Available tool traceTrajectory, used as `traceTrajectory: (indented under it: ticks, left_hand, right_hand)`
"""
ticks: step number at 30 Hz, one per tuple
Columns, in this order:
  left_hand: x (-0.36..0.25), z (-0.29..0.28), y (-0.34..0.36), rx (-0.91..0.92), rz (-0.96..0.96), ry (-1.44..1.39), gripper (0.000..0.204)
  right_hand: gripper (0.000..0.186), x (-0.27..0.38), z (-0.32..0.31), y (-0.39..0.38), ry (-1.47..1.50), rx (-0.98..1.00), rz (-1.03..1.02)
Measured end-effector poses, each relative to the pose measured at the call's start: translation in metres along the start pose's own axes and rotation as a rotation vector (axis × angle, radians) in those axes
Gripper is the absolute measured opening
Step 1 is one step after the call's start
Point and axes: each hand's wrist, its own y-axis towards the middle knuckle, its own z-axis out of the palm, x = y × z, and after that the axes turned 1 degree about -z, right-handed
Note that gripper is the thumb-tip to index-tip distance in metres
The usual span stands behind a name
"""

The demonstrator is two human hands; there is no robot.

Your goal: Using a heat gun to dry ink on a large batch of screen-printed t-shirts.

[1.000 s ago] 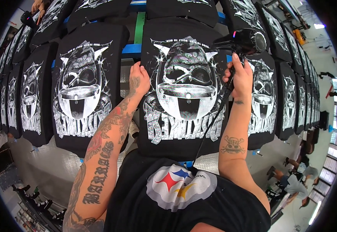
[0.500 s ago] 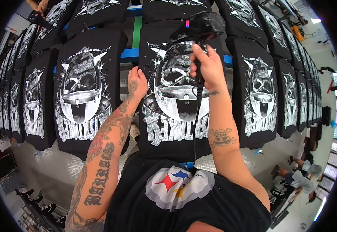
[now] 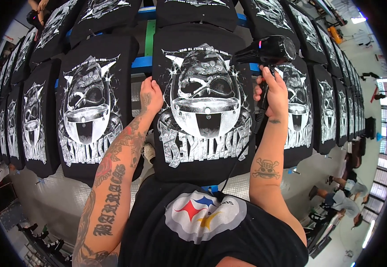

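Swung rightward off the print, the black hair dryer [image 3: 266,51] sits gripped in my right hand [image 3: 271,91], nozzle aimed across the black printed shirt [image 3: 202,107] my open left hand [image 3: 150,94] flattens at its edge.

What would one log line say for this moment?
left hand: on black printed shirt edge | right hand: gripping black hair dryer over shirt

One hair dryer [image 3: 266,51], two hands [image 3: 150,95]

Printed black shirts on neighbouring boards [image 3: 89,111] curve away on both sides, while a seated person [image 3: 342,202] waits at lower right.
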Motion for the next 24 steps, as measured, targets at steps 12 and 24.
traceTrajectory:
  ticks: [12,24]
  left_hand:
    - [-0.002,0.002,0.001,0.004,-0.015,-0.007,0.033]
    - [-0.005,-0.001,-0.003,-0.060,-0.037,-0.108,0.033]
  right_hand:
    - [0.026,-0.012,0.026,0.013,-0.014,-0.024,-0.066]
    - [0.031,-0.022,0.066,-0.055,-0.133,0.377,0.104]
